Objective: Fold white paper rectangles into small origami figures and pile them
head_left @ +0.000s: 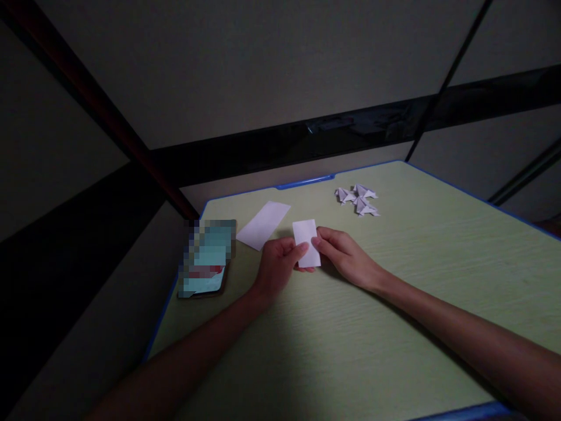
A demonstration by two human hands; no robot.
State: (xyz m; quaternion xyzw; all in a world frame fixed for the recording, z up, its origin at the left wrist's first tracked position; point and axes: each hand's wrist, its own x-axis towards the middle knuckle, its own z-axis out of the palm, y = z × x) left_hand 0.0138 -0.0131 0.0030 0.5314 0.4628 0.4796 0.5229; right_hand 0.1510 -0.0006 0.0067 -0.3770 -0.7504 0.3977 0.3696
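Note:
A small white rectangle of paper (307,237) is held upright over the table, between both hands. My left hand (279,261) pinches its left side, thumb on the front face and some fingertips showing below the lower edge. On the right side, my right hand (342,252) grips it between thumb and fingers. Whether the paper is folded in layers cannot be made out. Behind the left hand lies a larger white sheet of paper (264,224), flat on the table. Farther back to the right sit several folded paper figures (363,204), close together.
A phone (205,275) with a lit, partly pixelated screen lies at the table's left edge. The pale green table (421,257) has a blue rim and a blue strip (305,182) at its back edge. Dark-banded panels (280,76) stand directly behind it.

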